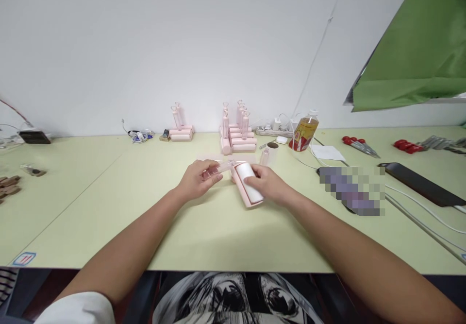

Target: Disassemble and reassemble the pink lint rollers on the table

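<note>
Above the middle of the table I hold a lint roller [252, 191], with a white roll in a pale pink housing and a clear pinkish handle. My left hand [199, 178] is closed around the handle. My right hand [268, 182] grips the head, its thumb lying on the white roll. Just behind the right hand are a clear plastic piece [264, 157] and a white roll with a brown core [273, 147]. A pale, see-through strip [209, 158] lies flat behind my hands.
More pink lint rollers stand upright in a group [238, 134] and a pair [181, 132] by the wall. To the right are a drink bottle [305, 132], a power strip [271, 131], red-handled tools [358, 144], a dark phone [422, 183] and loose cables. Brown pieces [8, 186] lie far left.
</note>
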Demonstrator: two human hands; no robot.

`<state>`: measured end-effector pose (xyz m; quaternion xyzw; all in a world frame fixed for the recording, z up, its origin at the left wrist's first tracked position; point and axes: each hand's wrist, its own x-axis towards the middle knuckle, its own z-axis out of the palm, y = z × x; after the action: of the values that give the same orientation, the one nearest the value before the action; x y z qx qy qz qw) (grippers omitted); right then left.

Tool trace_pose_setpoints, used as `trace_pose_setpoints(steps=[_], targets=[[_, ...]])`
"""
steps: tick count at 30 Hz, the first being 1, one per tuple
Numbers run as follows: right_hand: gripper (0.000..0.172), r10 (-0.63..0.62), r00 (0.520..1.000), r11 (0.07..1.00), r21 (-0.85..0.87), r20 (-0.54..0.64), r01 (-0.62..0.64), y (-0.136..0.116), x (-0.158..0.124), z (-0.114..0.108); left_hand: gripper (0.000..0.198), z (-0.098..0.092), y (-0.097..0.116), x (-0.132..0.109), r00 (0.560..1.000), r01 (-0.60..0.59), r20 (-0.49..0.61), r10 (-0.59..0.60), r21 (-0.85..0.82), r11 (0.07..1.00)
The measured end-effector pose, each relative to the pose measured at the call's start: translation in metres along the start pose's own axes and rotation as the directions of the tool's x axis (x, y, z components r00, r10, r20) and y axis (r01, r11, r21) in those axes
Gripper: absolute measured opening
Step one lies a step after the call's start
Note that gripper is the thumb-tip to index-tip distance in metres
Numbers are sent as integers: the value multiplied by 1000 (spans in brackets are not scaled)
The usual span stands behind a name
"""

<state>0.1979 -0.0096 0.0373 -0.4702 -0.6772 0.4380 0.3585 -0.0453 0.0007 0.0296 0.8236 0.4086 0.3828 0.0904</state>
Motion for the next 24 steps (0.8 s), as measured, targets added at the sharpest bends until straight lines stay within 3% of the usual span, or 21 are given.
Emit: trace_pose_setpoints(steps=[3, 6, 10, 24], targets=[[33, 32, 999, 943, 330, -1, -30, -5, 2, -5, 30, 0, 1, 0, 999, -38, -18, 38, 32, 999], [30, 73, 996, 870, 492, -54, -37, -4, 5, -9, 28, 2, 2, 1, 995, -92, -30, 94, 81, 992], [32, 178, 975, 810, 582, -131, -70, 3, 9, -12, 26, 3, 2, 3, 987, -142, -43, 152, 179, 973], [43, 136, 988, 763, 643, -69, -60, 2, 7, -11, 21, 4, 7, 5, 962, -253, -11, 272, 329, 910]])
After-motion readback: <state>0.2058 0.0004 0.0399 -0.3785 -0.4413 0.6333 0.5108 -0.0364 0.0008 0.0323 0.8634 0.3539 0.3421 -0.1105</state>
